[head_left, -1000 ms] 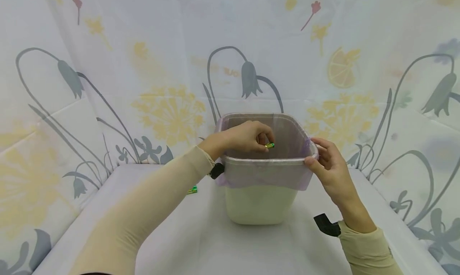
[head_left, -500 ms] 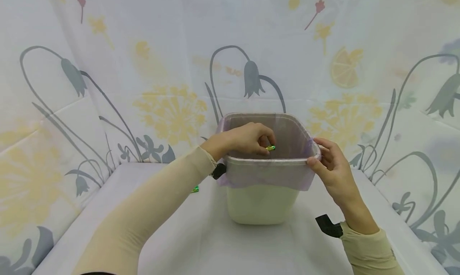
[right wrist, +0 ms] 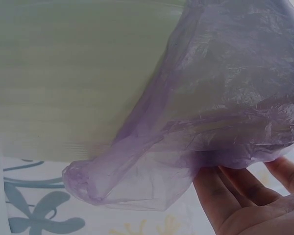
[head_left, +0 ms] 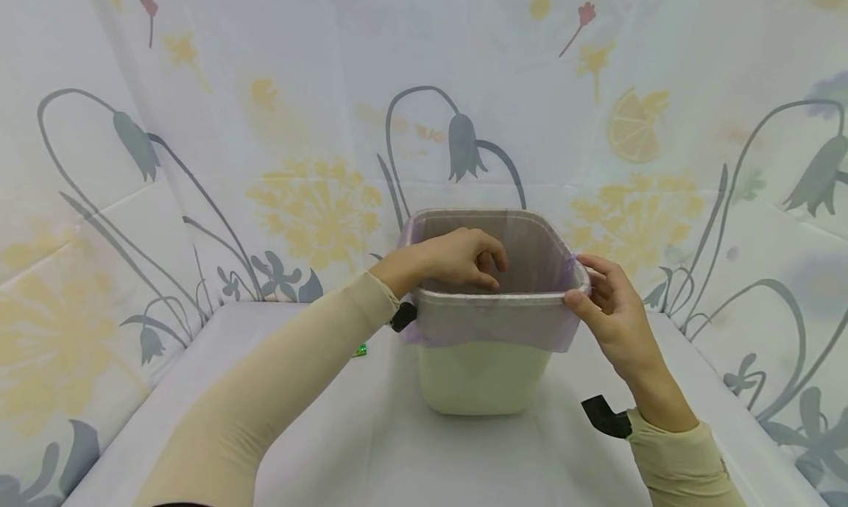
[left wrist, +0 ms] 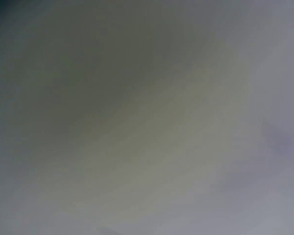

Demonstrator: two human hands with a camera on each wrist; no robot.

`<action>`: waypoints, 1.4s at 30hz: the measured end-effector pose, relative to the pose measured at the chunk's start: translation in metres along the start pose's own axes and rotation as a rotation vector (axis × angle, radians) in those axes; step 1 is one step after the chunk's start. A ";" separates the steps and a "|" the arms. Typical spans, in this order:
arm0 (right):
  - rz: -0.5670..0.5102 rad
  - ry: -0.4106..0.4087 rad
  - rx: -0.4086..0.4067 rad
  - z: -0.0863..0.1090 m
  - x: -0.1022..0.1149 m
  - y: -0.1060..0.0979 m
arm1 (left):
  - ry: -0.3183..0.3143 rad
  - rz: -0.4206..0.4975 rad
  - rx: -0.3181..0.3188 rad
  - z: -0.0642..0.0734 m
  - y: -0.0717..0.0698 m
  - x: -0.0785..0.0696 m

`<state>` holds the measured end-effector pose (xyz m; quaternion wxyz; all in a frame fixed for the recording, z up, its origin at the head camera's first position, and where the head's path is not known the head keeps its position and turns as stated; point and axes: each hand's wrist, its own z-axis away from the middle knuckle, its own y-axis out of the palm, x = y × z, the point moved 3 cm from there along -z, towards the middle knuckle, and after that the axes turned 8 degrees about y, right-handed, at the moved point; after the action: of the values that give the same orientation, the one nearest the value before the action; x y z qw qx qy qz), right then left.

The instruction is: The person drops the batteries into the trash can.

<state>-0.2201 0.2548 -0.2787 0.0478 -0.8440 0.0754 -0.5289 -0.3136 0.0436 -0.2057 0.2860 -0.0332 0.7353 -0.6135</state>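
A pale trash bin (head_left: 483, 380) stands upright on the white-covered table, lined with a thin purple plastic bag (head_left: 493, 324) folded over its rim. My left hand (head_left: 462, 258) reaches over the left side into the bin's mouth. Its fingers are loosely bent, and nothing shows between them. At the right corner my right hand (head_left: 612, 317) grips the rim through the bag, thumb in front. The right wrist view shows the bag (right wrist: 157, 132) hanging against the bin wall (right wrist: 63, 73), fingers of the right hand (right wrist: 259, 205) touching it. The bin's bottom is hidden; the left wrist view is blurred.
A small shiny green piece (head_left: 360, 350) lies on the table left of the bin, partly hidden behind the left sleeve (head_left: 291, 374). A flower-printed curtain (head_left: 318, 124) rises behind and at both sides of the table.
The small shiny green and yellow piece pinched in my left hand earlier is out of sight, and those fingers have loosened. My right hand keeps its grip on the rim.
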 end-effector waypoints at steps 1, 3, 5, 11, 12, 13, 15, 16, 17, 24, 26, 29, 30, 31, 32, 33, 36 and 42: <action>0.001 -0.001 -0.001 0.000 0.000 0.000 | 0.001 0.000 -0.001 0.000 0.000 0.000; 0.000 -0.005 -0.001 0.000 0.000 0.000 | 0.006 -0.001 -0.004 -0.001 0.000 0.000; 0.002 -0.008 -0.002 0.000 0.001 -0.001 | 0.009 -0.003 -0.005 -0.001 0.000 0.000; -0.003 -0.009 -0.004 0.000 0.000 -0.001 | 0.012 0.008 -0.004 -0.002 0.000 0.000; -0.008 -0.008 -0.004 0.000 0.000 -0.001 | 0.013 0.008 -0.007 -0.002 -0.001 0.001; -0.010 -0.007 -0.001 0.000 0.000 -0.001 | 0.014 0.010 -0.010 -0.001 -0.001 0.001; -0.014 -0.004 0.002 0.001 0.000 -0.001 | 0.009 0.010 -0.019 0.001 -0.003 0.001; -0.015 -0.003 0.002 0.001 -0.001 -0.001 | 0.008 0.007 -0.024 0.002 -0.005 0.000; -0.014 -0.001 0.003 0.001 -0.001 -0.001 | 0.004 0.004 -0.029 0.003 -0.006 0.000; 0.000 -0.008 -0.006 0.001 0.000 -0.002 | 0.009 -0.030 -0.096 0.018 -0.028 0.005; 0.000 -0.009 -0.006 0.000 0.000 -0.002 | -0.001 -0.013 -0.130 0.027 -0.037 0.009; 0.004 -0.009 -0.005 0.000 0.000 -0.002 | -0.008 0.017 -0.192 0.044 -0.048 0.020; 0.006 -0.009 -0.004 0.000 0.001 -0.002 | -0.017 0.018 -0.213 0.050 -0.051 0.024; 0.006 -0.010 -0.004 0.000 0.001 -0.002 | -0.025 0.019 -0.233 0.057 -0.054 0.028; 0.008 -0.010 -0.003 0.000 0.001 -0.002 | -0.029 0.015 -0.256 0.063 -0.056 0.033; 0.009 -0.011 -0.003 -0.001 0.001 -0.002 | -0.035 0.016 -0.277 0.070 -0.057 0.038; 0.005 -0.013 -0.002 -0.001 0.001 -0.001 | -0.063 0.024 -0.343 0.090 -0.060 0.053; -0.020 -0.012 0.001 -0.001 0.000 0.000 | -0.139 0.021 -0.350 0.127 -0.041 0.085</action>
<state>-0.2206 0.2551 -0.2784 0.0432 -0.8479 0.0664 -0.5243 -0.3387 -0.1124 -0.2114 0.3323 -0.1168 0.8096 -0.4695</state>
